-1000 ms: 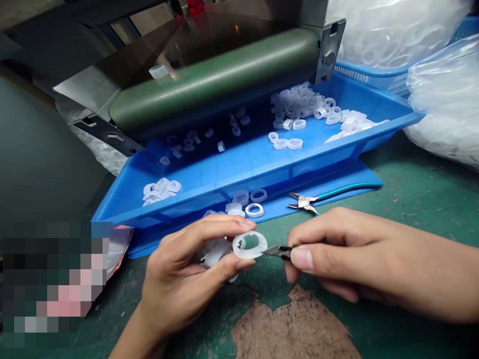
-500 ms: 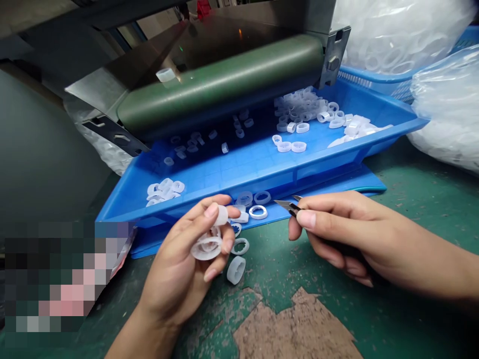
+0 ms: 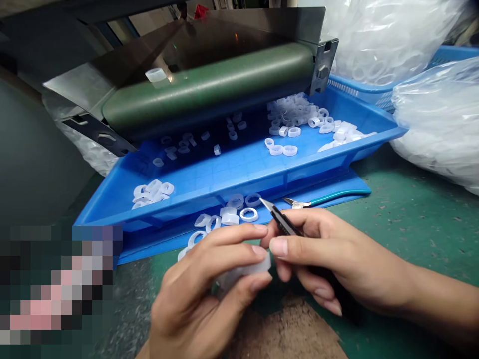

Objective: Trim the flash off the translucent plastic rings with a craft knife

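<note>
My left hand (image 3: 213, 289) is closed around a translucent white plastic ring (image 3: 249, 271), pinched between thumb and fingers; other rings in the palm, if any, are hidden. Close beside it, my right hand (image 3: 318, 254) grips a black utility knife (image 3: 286, 224), its blade pointing up and left. The fingertips of both hands nearly meet. Just beyond them, several loose rings (image 3: 229, 216) lie on a blue sheet (image 3: 157, 239) along the tray's front edge. Pliers with a teal handle (image 3: 337, 197) rest on that same sheet, behind my right hand.
A blue tray (image 3: 224, 179) holding scattered and heaped rings stands under the green conveyor roller (image 3: 209, 92). One ring (image 3: 155, 75) sits on the belt. At right are bulging clear bags (image 3: 441, 119) and a blue basket (image 3: 366, 87). The green worktop has a worn brown patch (image 3: 292, 329).
My left hand has turned over and moved right, toward the knife. My right hand has shifted slightly down, showing more of the knife and the pliers. The view has shifted slightly.
</note>
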`<state>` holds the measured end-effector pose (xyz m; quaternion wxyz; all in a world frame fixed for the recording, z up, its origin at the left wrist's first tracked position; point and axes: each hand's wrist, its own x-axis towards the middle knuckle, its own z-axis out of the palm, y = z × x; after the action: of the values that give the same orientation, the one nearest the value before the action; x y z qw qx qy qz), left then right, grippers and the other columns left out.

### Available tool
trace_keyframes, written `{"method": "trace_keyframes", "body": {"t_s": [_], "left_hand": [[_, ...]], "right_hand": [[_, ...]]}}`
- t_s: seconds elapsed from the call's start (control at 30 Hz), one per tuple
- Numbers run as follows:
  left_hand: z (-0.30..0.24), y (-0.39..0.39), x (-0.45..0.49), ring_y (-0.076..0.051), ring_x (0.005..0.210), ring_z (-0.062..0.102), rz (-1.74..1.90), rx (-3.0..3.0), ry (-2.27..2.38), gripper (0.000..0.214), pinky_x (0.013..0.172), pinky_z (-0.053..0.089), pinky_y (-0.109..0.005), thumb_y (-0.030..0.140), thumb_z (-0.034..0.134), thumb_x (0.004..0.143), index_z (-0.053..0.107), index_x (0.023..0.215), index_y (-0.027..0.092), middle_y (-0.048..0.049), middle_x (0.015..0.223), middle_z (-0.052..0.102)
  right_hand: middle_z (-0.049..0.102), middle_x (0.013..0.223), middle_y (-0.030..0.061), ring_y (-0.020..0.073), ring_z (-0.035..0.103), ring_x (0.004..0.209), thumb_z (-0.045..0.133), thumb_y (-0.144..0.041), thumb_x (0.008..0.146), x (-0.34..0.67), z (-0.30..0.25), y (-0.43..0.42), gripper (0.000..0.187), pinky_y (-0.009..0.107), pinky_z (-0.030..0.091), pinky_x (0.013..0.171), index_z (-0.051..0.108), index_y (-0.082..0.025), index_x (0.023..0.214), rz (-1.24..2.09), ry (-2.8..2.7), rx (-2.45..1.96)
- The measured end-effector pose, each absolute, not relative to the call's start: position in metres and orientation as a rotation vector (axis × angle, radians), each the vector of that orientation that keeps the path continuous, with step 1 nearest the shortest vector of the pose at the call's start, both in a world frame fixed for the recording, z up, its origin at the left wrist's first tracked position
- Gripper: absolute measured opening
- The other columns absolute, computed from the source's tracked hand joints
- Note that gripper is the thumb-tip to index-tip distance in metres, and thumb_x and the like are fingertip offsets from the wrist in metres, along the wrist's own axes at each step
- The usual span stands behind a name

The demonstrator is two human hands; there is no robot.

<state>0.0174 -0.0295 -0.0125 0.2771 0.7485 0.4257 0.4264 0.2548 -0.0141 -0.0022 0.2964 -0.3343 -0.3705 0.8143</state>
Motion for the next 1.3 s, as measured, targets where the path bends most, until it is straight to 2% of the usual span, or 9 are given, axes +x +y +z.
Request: {"method": "trace_keyframes", "body": {"t_s": [0.07,0.13,0.27,0.4,0.57,0.77,0.97,1.17,1.3], "left_hand": [[-0.01,-0.026,0.023,-0.038,0.117,0.094,1.089,2.058,1.123,0.035,0.093,0.082,-0.048,0.05,0.102,0.101,0.088,0.127,0.032,-0.0095,0.119,0.097],[-0.007,-0.02,0.029,-0.039,0.119,0.093,1.067,2.088,1.106,0.04,0.092,0.082,-0.049,0.053,0.104,0.099,0.088,0.129,0.033,-0.0099,0.12,0.096],[-0.007,-0.016,0.029,-0.039,0.12,0.093,1.072,2.113,1.086,0.04,0.094,0.082,-0.049,0.051,0.104,0.099,0.089,0.131,0.033,-0.0097,0.122,0.095],[-0.016,-0.023,0.012,-0.032,0.116,0.093,1.143,2.139,1.079,0.028,0.098,0.08,-0.045,0.034,0.098,0.106,0.089,0.133,0.036,-0.0053,0.122,0.095],[-0.025,-0.027,0.002,-0.022,0.114,0.091,1.188,2.143,1.036,0.038,0.104,0.077,-0.035,0.017,0.092,0.108,0.086,0.139,0.039,0.0032,0.125,0.095],[-0.023,-0.023,0.005,-0.022,0.114,0.094,1.195,2.123,0.919,0.043,0.103,0.079,-0.035,0.006,0.091,0.105,0.087,0.134,0.037,0.0022,0.129,0.097],[-0.022,-0.022,0.004,-0.019,0.108,0.096,1.124,2.149,0.83,0.042,0.101,0.078,-0.028,0.003,0.092,0.103,0.088,0.131,0.033,0.0017,0.127,0.097],[-0.017,-0.021,0.004,-0.022,0.105,0.097,1.123,2.135,0.842,0.04,0.099,0.081,-0.032,0.007,0.096,0.102,0.09,0.131,0.033,0.0007,0.122,0.099],[-0.019,-0.02,0.006,-0.02,0.102,0.098,1.157,1.994,0.902,0.033,0.098,0.081,-0.027,0.008,0.098,0.101,0.087,0.119,0.033,0.004,0.121,0.099]], "right_hand": [[0.063,0.06,-0.0095,0.0066,0.039,0.039,0.094,-0.051,0.101,0.255,-0.004,-0.015,0.034,0.017,0.042,0.04,0.074,-0.023,0.1,2.243,-0.972,-0.833],[0.054,0.051,-0.0123,0.0073,0.036,0.039,0.094,-0.051,0.102,0.255,-0.005,-0.014,0.034,0.016,0.041,0.04,0.075,-0.023,0.101,2.275,-0.958,-0.814],[0.059,0.059,-0.0126,0.0079,0.044,0.044,0.108,-0.044,0.09,0.258,-0.004,-0.012,0.04,0.017,0.043,0.042,0.078,-0.024,0.107,2.158,-0.93,-0.858],[0.066,0.065,-0.0099,0.0086,0.051,0.044,0.11,-0.041,0.087,0.261,-0.003,-0.012,0.041,0.018,0.044,0.042,0.082,-0.023,0.111,2.094,-0.963,-0.892],[0.054,0.05,-0.0121,0.0095,0.041,0.04,0.1,-0.047,0.096,0.258,-0.002,-0.012,0.032,0.018,0.039,0.04,0.08,-0.023,0.105,2.075,-0.923,-0.914],[0.053,0.048,-0.0118,0.0096,0.039,0.039,0.098,-0.047,0.092,0.257,0.001,-0.011,0.033,0.02,0.039,0.039,0.075,-0.024,0.093,2.051,-0.957,-1.004],[0.052,0.048,-0.0117,0.0104,0.041,0.039,0.092,-0.037,0.088,0.255,0.001,-0.01,0.024,0.019,0.037,0.039,0.071,-0.025,0.087,2.048,-0.99,-1.062],[0.053,0.047,-0.0117,0.0104,0.041,0.039,0.088,-0.031,0.086,0.255,0.001,-0.008,0.017,0.018,0.036,0.039,0.072,-0.025,0.087,2.063,-1.004,-1.072],[0.052,0.046,-0.0119,0.0104,0.04,0.038,0.086,-0.03,0.087,0.256,0.002,-0.009,0.015,0.018,0.036,0.038,0.072,-0.025,0.087,2.07,-0.997,-1.073]]}}
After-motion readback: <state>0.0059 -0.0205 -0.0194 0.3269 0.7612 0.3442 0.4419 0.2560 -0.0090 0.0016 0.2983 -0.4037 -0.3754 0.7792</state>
